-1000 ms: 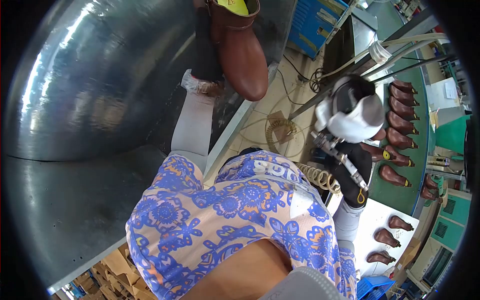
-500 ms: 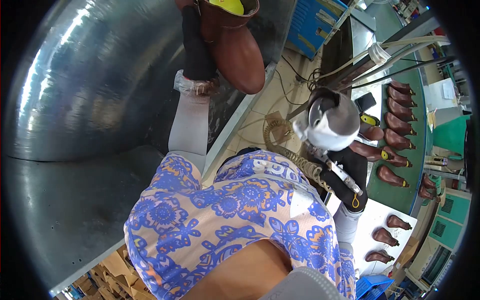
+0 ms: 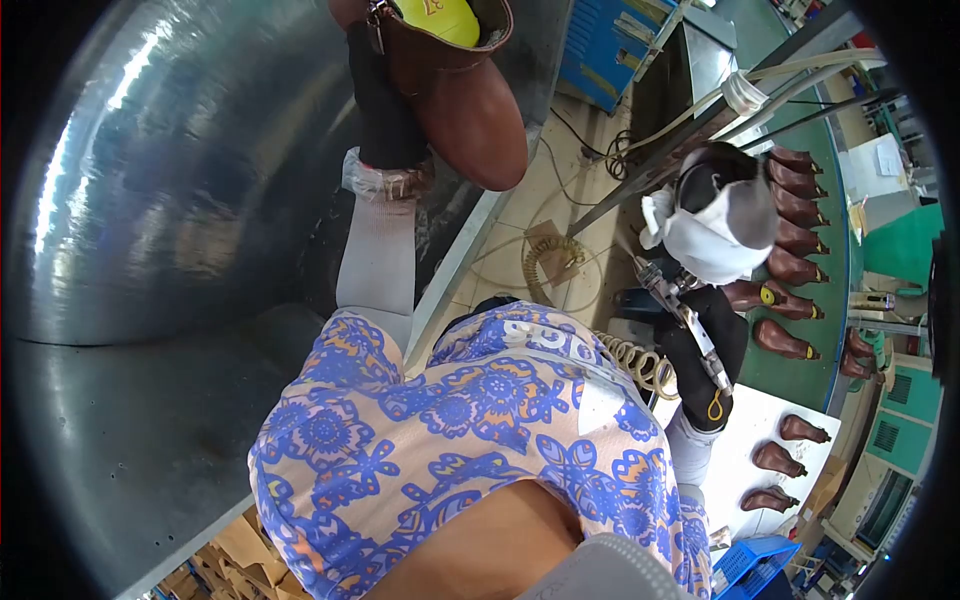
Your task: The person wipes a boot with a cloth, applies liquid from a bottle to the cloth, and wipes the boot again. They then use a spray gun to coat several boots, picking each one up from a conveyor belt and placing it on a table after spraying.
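Above the right-hand edge of the metal counter [image 3: 150, 440], a brown boot [image 3: 475, 125] is held up with its opening facing upward and a yellow insert [image 3: 445, 22] showing inside; in this view its rounded toe overlaps that edge. The left hand [image 3: 385, 110], in a black glove, is up against the boot's side; its grip appears closed on the boot, though the fingers are hidden. Well apart from it, beyond the same edge, the right hand [image 3: 705, 335], also gloved in black, has its grip wrapped around a spray gun [image 3: 665, 285] topped by a white cup [image 3: 715, 245]. A coiled hose [image 3: 645, 365] hangs just beside that hand. The step in hand looks to be one of holding boot and gun ready together, the nozzle well clear of the leather; no spray is visible. A next move, as I judge it, calls for a steady boot, its toe clear of the metal edge, and a level cup. Further right, more brown boots [image 3: 795, 205] line the green counter [image 3: 805, 378].
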Motion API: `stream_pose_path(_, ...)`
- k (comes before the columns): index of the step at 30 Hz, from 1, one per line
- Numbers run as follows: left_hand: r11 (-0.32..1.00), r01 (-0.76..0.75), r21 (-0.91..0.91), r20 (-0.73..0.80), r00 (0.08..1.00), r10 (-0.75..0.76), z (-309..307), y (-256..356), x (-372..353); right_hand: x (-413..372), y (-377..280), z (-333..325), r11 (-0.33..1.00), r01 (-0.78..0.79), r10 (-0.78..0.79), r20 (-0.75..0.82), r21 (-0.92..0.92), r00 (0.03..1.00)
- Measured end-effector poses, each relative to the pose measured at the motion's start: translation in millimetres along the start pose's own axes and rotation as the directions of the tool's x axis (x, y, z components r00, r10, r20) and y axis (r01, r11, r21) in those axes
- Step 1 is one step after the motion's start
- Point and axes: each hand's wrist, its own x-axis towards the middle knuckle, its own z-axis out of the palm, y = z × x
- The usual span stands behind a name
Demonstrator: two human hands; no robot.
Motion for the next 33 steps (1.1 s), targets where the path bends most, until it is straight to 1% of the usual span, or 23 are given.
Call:
stream_pose_path(1, 1.0, 0.0, -0.003, 0.004, 1.0, 0.0, -0.4, -1.5, 0.7, -1.4, 0.8, -0.3, 1.0, -0.01, 0.01, -0.007, 0.005, 1.0)
stream_pose_path(4, 1.0, 0.006, -0.018, 0.008, 1.0, -0.006, -0.1, -10.3, 1.2, -11.1, 4.3, -3.1, 1.0, 0.014, -0.015, 0.049, 0.02, 0.999)
stream_pose_path(5, 1.0, 0.008, -0.029, 0.005, 1.0, -0.008, -1.3, -14.6, 3.0, -12.2, 4.9, -3.9, 1.0, -0.001, 0.0, 0.04, 0.022, 0.999)
stream_pose_path(8, 0.999, 0.022, -0.042, 0.016, 1.0, -0.021, 0.6, -24.7, 5.7, -12.8, 2.8, -7.3, 0.991, -0.123, 0.125, -0.033, 0.051, 0.992)
stream_pose_path(9, 0.998, 0.03, -0.05, 0.02, 0.999, -0.029, 2.4, -30.9, 3.5, -18.9, 7.9, -9.6, 0.991, -0.127, 0.129, -0.046, 0.049, 0.991)
stream_pose_path(11, 0.997, 0.043, -0.065, 0.026, 0.999, -0.041, 2.9, -38.7, 6.0, -23.8, 10.0, -5.5, 0.999, -0.038, 0.042, -0.119, 0.039, 0.992)
stream_pose_path(12, 0.996, 0.051, -0.074, 0.029, 0.998, -0.049, 3.0, -44.0, 7.1, -24.5, 16.6, -14.1, 1.0, 0.018, -0.017, 0.035, -0.023, 0.999)
stream_pose_path(13, 0.995, 0.06, -0.082, 0.033, 0.998, -0.058, 4.5, -48.0, 7.3, -25.8, 15.8, -15.2, 1.0, 0.008, -0.007, 0.023, -0.026, 1.0)
stream_pose_path(17, 0.988, 0.113, -0.109, 0.045, 0.993, -0.109, 7.4, -70.9, 8.5, -31.6, 2.3, -19.1, 0.977, -0.192, 0.201, -0.112, 0.089, 0.973)
stream_pose_path(18, 0.984, 0.129, -0.121, 0.053, 0.991, -0.123, 8.6, -77.2, 8.5, -32.7, -4.0, -10.2, 0.978, -0.196, 0.208, -0.242, 0.076, 0.948)
stream_pose_path(19, 0.979, 0.149, -0.137, 0.056, 0.988, -0.143, 9.4, -84.7, 8.1, -36.1, 1.5, -14.9, 0.976, -0.206, 0.218, -0.262, 0.073, 0.94)
stream_pose_path(21, 0.968, 0.19, -0.166, 0.065, 0.981, -0.182, 10.8, -97.3, 4.3, -48.4, 15.0, -25.1, 0.998, -0.044, 0.047, -0.078, 0.035, 0.996)
stream_pose_path(23, 0.952, 0.239, -0.192, 0.076, 0.971, -0.229, 10.9, -107.6, -4.3, -61.0, 8.6, -11.7, 0.984, -0.148, 0.171, -0.313, 0.098, 0.934)
stream_pose_path(24, 0.94, 0.269, -0.209, 0.083, 0.963, -0.257, 12.9, -113.2, -6.7, -64.6, 8.9, -11.8, 0.975, -0.172, 0.211, -0.33, 0.144, 0.92)
stream_pose_path(25, 0.927, 0.299, -0.226, 0.089, 0.954, -0.286, 13.3, -120.7, -8.3, -70.5, 7.7, -12.5, 0.973, -0.183, 0.222, -0.357, 0.14, 0.907)
stream_pose_path(27, 0.892, 0.368, -0.261, 0.108, 0.93, -0.352, 15.0, -136.5, -14.9, -85.2, 1.9, -13.7, 0.969, -0.145, 0.201, -0.297, 0.199, 0.934)
stream_pose_path(28, 0.868, 0.408, -0.283, 0.12, 0.913, -0.39, 14.5, -143.7, -20.2, -89.7, -4.4, -13.2, 0.981, -0.112, 0.166, -0.378, 0.162, 0.911)
stream_pose_path(29, 0.835, 0.456, -0.309, 0.137, 0.89, -0.435, 16.1, -154.4, -26.9, -98.6, -7.9, -10.1, 0.95, -0.205, 0.293, -0.446, 0.235, 0.846)
stream_pose_path(30, 0.793, 0.513, -0.328, 0.162, 0.858, -0.488, 23.5, -170.4, -36.3, -113.6, 0.5, -15.5, 0.916, -0.21, 0.372, -0.531, 0.341, 0.761)
stream_pose_path(31, 0.738, 0.573, -0.357, 0.192, 0.818, -0.542, 24.8, -183.1, -43.2, -126.4, 0.3, -13.8, 0.881, -0.187, 0.441, -0.611, 0.434, 0.657)
stream_pose_path(32, 0.679, 0.629, -0.379, 0.229, 0.775, -0.589, 31.2, -198.7, -54.0, -138.5, -6.5, -14.2, 0.849, -0.099, 0.465, -0.646, 0.519, 0.605)
stream_pose_path(33, 0.604, 0.688, -0.404, 0.271, 0.72, -0.639, 32.2, -212.3, -65.1, -146.1, -9.4, -14.0, 0.869, -0.099, 0.448, -0.687, 0.484, 0.572)
